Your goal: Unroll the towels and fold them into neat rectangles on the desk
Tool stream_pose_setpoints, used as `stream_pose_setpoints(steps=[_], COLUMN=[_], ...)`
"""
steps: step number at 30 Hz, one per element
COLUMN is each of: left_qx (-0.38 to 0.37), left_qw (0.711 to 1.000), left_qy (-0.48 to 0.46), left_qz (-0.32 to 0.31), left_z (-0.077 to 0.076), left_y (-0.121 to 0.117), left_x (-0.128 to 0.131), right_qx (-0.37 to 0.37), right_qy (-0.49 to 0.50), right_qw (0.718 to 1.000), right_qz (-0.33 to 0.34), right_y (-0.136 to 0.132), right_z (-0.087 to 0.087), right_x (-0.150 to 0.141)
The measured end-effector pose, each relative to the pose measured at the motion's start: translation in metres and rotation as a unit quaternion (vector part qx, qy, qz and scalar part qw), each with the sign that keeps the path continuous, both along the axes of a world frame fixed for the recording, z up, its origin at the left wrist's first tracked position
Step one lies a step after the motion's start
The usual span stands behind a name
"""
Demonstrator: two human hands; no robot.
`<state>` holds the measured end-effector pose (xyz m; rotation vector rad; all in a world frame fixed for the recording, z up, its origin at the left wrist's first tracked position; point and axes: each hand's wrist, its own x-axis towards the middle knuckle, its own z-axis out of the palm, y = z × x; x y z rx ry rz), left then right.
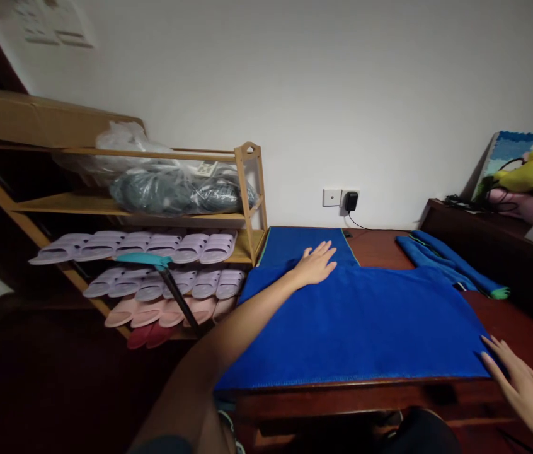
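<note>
A bright blue towel (342, 328) lies spread over the front of the dark red wooden table (380, 249). My left hand (316, 263) rests on its far edge, palm down with the fingers stretched out. Behind that edge shows a second blue cloth (295, 243) with a green border; I cannot tell whether it is a separate piece or a fold. At the towel's right edge, my right hand (515, 372) is open, fingers apart, its fingertips on or just beside the fabric. Farther right on the table lies a folded blue towel (455, 265) with green trim.
A wooden rack (250, 208) with several slippers (219, 246) and plastic-wrapped bundles (176, 189) stands left of the table. Its top bears a cardboard box (49, 120). A black charger (351, 201) is plugged into the wall. A dark raised ledge (493, 236) borders the right side.
</note>
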<state>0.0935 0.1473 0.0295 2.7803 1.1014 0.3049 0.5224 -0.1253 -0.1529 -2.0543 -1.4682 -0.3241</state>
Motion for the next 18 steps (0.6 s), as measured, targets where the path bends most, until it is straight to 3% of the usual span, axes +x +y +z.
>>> stream_pose_setpoints(steps=[2,5,7,10,13,16,18], left_qx=[-0.032,-0.047,-0.050,-0.058,-0.064,-0.060,-0.057], left_qw=[0.999,0.996,0.993,0.990,0.989,0.989,0.989], left_qy=[0.023,0.037,0.033,0.026,0.036,0.042,0.043], left_qz=[-0.020,-0.069,-0.101,-0.122,-0.125,-0.129,-0.131], left_z=[-0.014,-0.042,-0.060,-0.079,-0.086,-0.087,-0.087], left_y=[0.007,-0.002,-0.013,-0.022,-0.021,-0.018,-0.018], left_x=[0.036,0.071,0.082,0.088,0.090,0.090,0.090], right_qx=[0.005,-0.033,-0.059,-0.032,-0.047,-0.126,-0.131], right_qy=[0.030,0.075,0.117,0.216,0.264,0.194,0.113], right_qw=[0.999,0.997,0.991,0.975,0.960,0.968,0.981], right_qz=[0.015,-0.008,-0.020,-0.032,-0.082,-0.097,-0.090], right_y=[0.001,0.008,0.014,0.025,0.036,0.045,0.048], right_z=[0.006,0.021,0.033,0.047,0.055,0.058,0.058], right_x=[-0.003,-0.002,0.000,0.002,0.004,0.011,0.017])
